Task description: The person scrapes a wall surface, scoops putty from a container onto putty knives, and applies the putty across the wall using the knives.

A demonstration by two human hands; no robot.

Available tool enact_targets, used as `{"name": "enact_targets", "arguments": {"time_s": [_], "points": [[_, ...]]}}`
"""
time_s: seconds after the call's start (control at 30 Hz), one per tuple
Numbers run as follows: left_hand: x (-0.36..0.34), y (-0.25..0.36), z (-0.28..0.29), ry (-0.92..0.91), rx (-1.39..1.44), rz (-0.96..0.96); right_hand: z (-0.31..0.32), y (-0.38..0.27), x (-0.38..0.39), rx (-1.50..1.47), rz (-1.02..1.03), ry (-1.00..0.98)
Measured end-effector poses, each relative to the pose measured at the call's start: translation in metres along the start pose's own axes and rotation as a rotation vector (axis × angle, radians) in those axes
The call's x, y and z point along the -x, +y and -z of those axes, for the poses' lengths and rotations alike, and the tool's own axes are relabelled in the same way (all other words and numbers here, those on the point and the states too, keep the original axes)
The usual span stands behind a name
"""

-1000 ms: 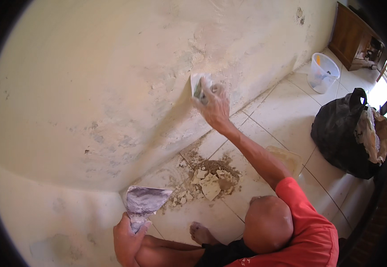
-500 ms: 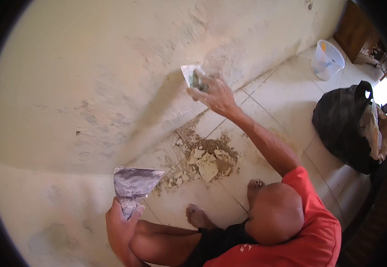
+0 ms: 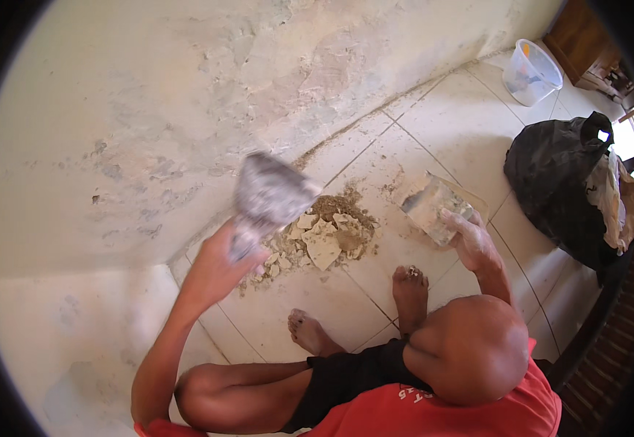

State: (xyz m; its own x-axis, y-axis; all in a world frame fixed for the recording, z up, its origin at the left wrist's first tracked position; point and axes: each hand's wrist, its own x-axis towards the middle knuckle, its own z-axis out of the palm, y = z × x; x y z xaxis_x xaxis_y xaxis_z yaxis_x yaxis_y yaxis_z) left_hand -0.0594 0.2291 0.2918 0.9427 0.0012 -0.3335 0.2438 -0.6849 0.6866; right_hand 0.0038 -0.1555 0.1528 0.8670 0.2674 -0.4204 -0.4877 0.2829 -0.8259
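My left hand grips a wide putty knife with grey, mottled paste on its blade, blurred by motion above the floor near the wall. My right hand is closed on a second scraper with pale residue, held low at a pale translucent tray; whether they touch I cannot tell. Between my hands lies a pile of broken plaster flakes and brown grit on white floor tiles. The wall beside it is patchy and flaking. My bare feet are just nearer than the pile.
A translucent bucket with small items inside stands by the wall at the back right, near a wooden cabinet. A bulging black bag with crumpled paper sits at the right, beside a dark edge with brown slats.
My right hand and its scraper have left the wall and come down to the tray. My left hand with the putty knife has moved up and right, toward the plaster pile.
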Motion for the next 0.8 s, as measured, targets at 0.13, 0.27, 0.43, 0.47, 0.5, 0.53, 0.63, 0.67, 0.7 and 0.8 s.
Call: {"name": "enact_targets", "arguments": {"time_s": [0.13, 0.27, 0.43, 0.47, 0.5, 0.53, 0.63, 0.67, 0.7, 0.8], "points": [[-0.072, -0.035, -0.059, -0.211, 0.14, 0.022, 0.0, 0.007, 0.011, 0.007, 0.048, 0.063], [-0.076, -0.041, -0.088, -0.262, 0.063, 0.039, 0.016, 0.027, -0.009, 0.147, 0.065, 0.221], [-0.036, -0.015, -0.053, -0.308, -0.161, 0.067, -0.002, 0.039, -0.058, 0.408, 0.489, 0.246], [-0.023, -0.011, -0.042, -0.318, -0.187, 0.065, -0.002, 0.039, -0.071, 0.472, 0.559, 0.214], [-0.009, -0.01, -0.032, -0.218, -0.14, 0.106, -0.007, 0.036, -0.084, 0.531, 0.631, 0.178], [0.006, -0.008, -0.021, -0.119, -0.089, 0.142, -0.025, 0.011, -0.091, 0.564, 0.631, 0.155], [0.058, 0.009, 0.005, 0.021, -0.005, 0.169, -0.07, -0.052, -0.115, 0.604, 0.645, 0.119], [0.077, 0.016, 0.011, 0.132, 0.131, 0.246, -0.082, -0.075, -0.116, 0.677, 0.698, 0.12], [0.093, 0.02, 0.015, 0.246, 0.273, 0.319, -0.088, -0.089, -0.128, 0.713, 0.815, 0.088], [0.116, 0.028, 0.012, 0.348, 0.419, 0.201, -0.074, -0.154, -0.129, 1.0, 0.892, 0.041]]}}
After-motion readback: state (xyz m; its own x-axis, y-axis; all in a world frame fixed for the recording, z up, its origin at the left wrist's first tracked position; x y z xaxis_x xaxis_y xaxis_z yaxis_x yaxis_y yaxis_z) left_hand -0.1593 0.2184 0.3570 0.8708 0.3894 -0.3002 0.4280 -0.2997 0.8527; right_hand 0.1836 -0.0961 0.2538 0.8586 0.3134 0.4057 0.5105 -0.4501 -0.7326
